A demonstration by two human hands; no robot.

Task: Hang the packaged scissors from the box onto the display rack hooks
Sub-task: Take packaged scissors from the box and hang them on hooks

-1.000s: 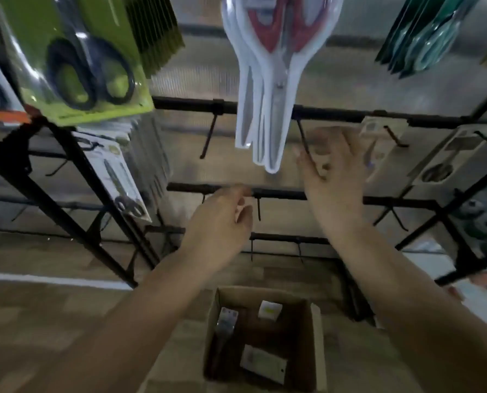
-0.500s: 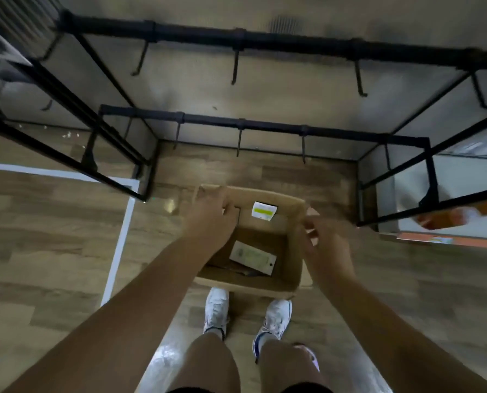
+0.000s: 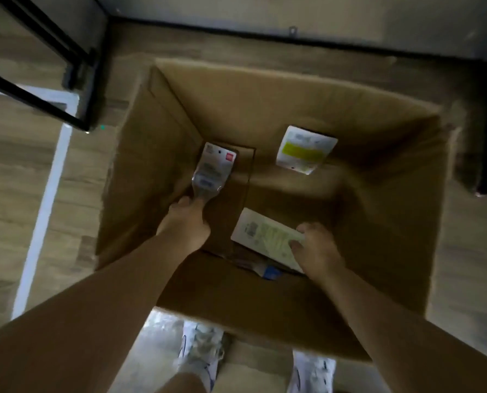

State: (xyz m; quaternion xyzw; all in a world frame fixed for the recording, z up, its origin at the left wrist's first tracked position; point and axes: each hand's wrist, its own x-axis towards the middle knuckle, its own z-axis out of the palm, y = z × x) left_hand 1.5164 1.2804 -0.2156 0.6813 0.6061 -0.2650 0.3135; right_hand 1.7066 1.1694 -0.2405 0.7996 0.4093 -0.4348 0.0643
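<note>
The place looks like a shop floor or stockroom. A cardboard box (image 3: 180, 109) of carded retail packages (image 3: 306, 150) sits on wood-look flooring beside the black metal frame (image 3: 75, 69) of a display rack, with a white line (image 3: 46, 199) marked on the floor.

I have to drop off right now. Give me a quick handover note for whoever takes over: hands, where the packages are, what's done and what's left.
Left hand: down in the cardboard box, gripping the lower end of the red-tagged package.
Right hand: gripping the edge of the pale green package lying flat on the box floor.
A third, yellow-labelled package leans against the far wall; something blue shows under the green one.
Done: both packages gripped, neither out of the box yet.
Left: lift them, hang them on the rack hooks, then fetch the rest.
</note>
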